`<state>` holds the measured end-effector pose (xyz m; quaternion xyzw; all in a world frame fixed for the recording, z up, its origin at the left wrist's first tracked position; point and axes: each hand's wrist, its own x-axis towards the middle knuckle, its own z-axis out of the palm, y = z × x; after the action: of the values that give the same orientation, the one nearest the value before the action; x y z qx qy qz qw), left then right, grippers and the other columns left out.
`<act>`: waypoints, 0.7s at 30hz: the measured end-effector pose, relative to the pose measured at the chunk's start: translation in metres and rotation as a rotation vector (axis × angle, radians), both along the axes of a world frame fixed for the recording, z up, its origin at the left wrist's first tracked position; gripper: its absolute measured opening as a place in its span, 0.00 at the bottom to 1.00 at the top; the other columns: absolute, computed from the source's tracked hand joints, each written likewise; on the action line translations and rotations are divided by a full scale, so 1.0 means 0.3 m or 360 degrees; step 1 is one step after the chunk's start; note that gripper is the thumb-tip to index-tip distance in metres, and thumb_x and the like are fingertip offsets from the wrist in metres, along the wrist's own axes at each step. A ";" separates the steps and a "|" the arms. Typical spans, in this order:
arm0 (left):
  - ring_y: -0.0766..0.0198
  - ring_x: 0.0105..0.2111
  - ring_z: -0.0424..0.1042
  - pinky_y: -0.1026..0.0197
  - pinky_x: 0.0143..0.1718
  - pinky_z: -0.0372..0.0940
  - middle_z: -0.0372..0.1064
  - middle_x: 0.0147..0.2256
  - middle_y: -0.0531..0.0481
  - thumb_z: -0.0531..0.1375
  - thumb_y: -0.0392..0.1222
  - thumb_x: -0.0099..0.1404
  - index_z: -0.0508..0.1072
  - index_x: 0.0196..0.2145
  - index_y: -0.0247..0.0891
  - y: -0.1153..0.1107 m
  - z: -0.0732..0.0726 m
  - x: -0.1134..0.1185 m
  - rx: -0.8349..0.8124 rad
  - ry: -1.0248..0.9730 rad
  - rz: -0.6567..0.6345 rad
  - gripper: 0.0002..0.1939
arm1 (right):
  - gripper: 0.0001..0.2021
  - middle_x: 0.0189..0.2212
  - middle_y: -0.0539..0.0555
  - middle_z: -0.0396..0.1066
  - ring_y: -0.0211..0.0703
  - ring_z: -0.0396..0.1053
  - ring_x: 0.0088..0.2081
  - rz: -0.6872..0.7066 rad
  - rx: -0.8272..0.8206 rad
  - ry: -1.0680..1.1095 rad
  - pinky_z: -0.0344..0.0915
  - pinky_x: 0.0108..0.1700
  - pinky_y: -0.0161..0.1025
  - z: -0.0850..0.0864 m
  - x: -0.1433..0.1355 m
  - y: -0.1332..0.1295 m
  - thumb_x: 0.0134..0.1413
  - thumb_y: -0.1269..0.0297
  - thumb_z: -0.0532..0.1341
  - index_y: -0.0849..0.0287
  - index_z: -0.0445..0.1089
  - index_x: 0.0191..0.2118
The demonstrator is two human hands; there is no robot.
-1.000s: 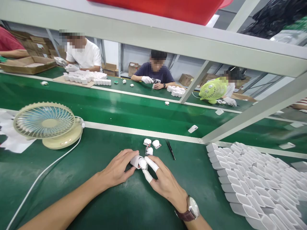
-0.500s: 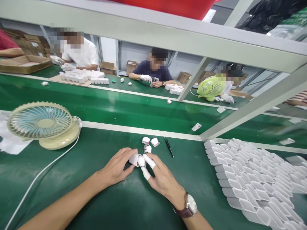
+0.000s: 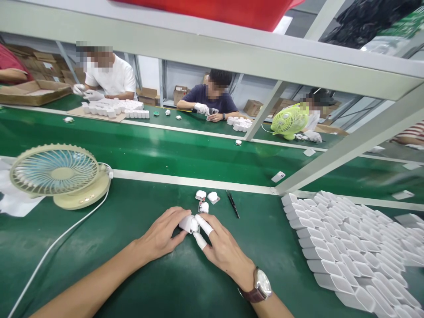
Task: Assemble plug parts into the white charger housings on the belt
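My left hand (image 3: 167,232) grips a small white plastic housing (image 3: 186,222) between thumb and fingers, its open end facing right. At that opening, my right hand (image 3: 218,240), with white cots on two fingers, pinches a white rounded component (image 3: 194,225) that sits partly inside the housing. Just beyond my hands lie three similar white parts on small boards, one of them a white part (image 3: 200,194) at the left. To their right rests a pair of black tweezers (image 3: 232,204).
Rows of white housings (image 3: 344,247) cover the right of the green bench. A desk fan (image 3: 62,172) with a white cable stands at left. Past the white ledge runs a green conveyor (image 3: 185,161) carrying a few parts. Co-workers sit opposite; a slanted frame post (image 3: 331,145) rises at right.
The white component sits slightly closer to the housing, and my right hand has shifted a little left. Parts on the conveyor have moved right.
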<state>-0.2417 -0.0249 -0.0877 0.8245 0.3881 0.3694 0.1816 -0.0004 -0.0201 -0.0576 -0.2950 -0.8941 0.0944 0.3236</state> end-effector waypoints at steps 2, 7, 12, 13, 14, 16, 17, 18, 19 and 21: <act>0.51 0.58 0.72 0.46 0.60 0.70 0.72 0.57 0.38 0.59 0.36 0.72 0.61 0.66 0.41 -0.003 -0.003 0.002 -0.0036 -0.0032 0.0002 0.26 | 0.32 0.59 0.66 0.69 0.57 0.73 0.57 0.0008 -0.0057 0.0025 0.77 0.55 0.54 0.003 0.003 0.002 0.70 0.69 0.59 0.54 0.48 0.74; 0.52 0.59 0.73 0.47 0.61 0.70 0.70 0.61 0.41 0.60 0.41 0.73 0.57 0.69 0.45 -0.024 0.002 0.002 -0.0278 -0.0057 0.0016 0.31 | 0.32 0.64 0.63 0.66 0.54 0.68 0.64 -0.0003 -0.0291 0.0104 0.70 0.64 0.54 0.010 0.012 0.007 0.70 0.66 0.60 0.51 0.48 0.74; 0.54 0.62 0.70 0.50 0.61 0.70 0.66 0.65 0.44 0.57 0.43 0.75 0.54 0.71 0.47 -0.037 0.018 0.000 -0.0458 0.0060 -0.0101 0.30 | 0.21 0.63 0.60 0.69 0.49 0.69 0.63 0.0097 -0.0480 0.0175 0.69 0.65 0.51 -0.006 0.004 0.014 0.70 0.68 0.59 0.51 0.62 0.65; 0.54 0.62 0.70 0.49 0.61 0.70 0.66 0.65 0.43 0.57 0.43 0.75 0.55 0.71 0.47 -0.036 0.019 0.000 -0.0435 0.0080 -0.0105 0.30 | 0.19 0.62 0.59 0.70 0.49 0.71 0.62 0.0095 -0.0509 0.0194 0.70 0.64 0.50 -0.012 0.001 0.015 0.70 0.68 0.59 0.51 0.63 0.64; 0.53 0.62 0.70 0.49 0.61 0.69 0.67 0.65 0.43 0.58 0.43 0.75 0.56 0.70 0.47 -0.034 0.018 0.000 -0.0394 0.0097 -0.0104 0.29 | 0.18 0.60 0.59 0.71 0.49 0.72 0.61 0.0081 -0.0532 0.0214 0.71 0.63 0.50 -0.018 -0.002 0.015 0.70 0.67 0.60 0.51 0.64 0.62; 0.52 0.59 0.73 0.48 0.60 0.70 0.71 0.61 0.42 0.60 0.46 0.74 0.62 0.66 0.45 -0.028 0.011 0.001 -0.0267 0.0127 -0.0094 0.26 | 0.16 0.57 0.58 0.74 0.48 0.75 0.58 0.0029 -0.0558 0.0246 0.73 0.61 0.49 -0.029 -0.007 0.014 0.70 0.66 0.60 0.51 0.65 0.60; 0.52 0.56 0.74 0.48 0.59 0.70 0.74 0.58 0.42 0.62 0.48 0.73 0.65 0.63 0.44 -0.025 0.006 0.001 -0.0185 0.0138 -0.0080 0.23 | 0.15 0.56 0.58 0.74 0.48 0.76 0.56 0.0008 -0.0560 0.0254 0.74 0.59 0.48 -0.033 -0.008 0.013 0.70 0.66 0.61 0.52 0.65 0.59; 0.52 0.53 0.76 0.48 0.57 0.71 0.75 0.54 0.43 0.62 0.49 0.73 0.69 0.59 0.44 -0.022 -0.001 0.001 -0.0095 0.0142 -0.0062 0.20 | 0.14 0.55 0.58 0.75 0.48 0.76 0.55 -0.0002 -0.0551 0.0260 0.75 0.58 0.48 -0.035 -0.009 0.012 0.70 0.65 0.61 0.52 0.65 0.58; 0.53 0.51 0.77 0.50 0.55 0.73 0.77 0.51 0.44 0.62 0.48 0.73 0.71 0.55 0.43 -0.019 -0.006 0.001 -0.0005 0.0141 -0.0044 0.16 | 0.13 0.54 0.58 0.75 0.48 0.77 0.54 0.0000 -0.0534 0.0265 0.75 0.57 0.47 -0.036 -0.009 0.010 0.70 0.65 0.61 0.52 0.65 0.57; 0.57 0.46 0.79 0.54 0.51 0.74 0.77 0.47 0.45 0.60 0.44 0.75 0.73 0.51 0.42 -0.015 -0.015 0.000 0.0148 0.0150 -0.0037 0.10 | 0.11 0.53 0.59 0.75 0.47 0.77 0.53 0.0047 -0.0478 0.0260 0.76 0.56 0.46 -0.035 -0.008 0.010 0.70 0.66 0.60 0.53 0.66 0.56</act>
<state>-0.2418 -0.0295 -0.0922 0.8530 0.3691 0.3457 0.1291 -0.0028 -0.0171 -0.0680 -0.3183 -0.8448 0.2553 0.3461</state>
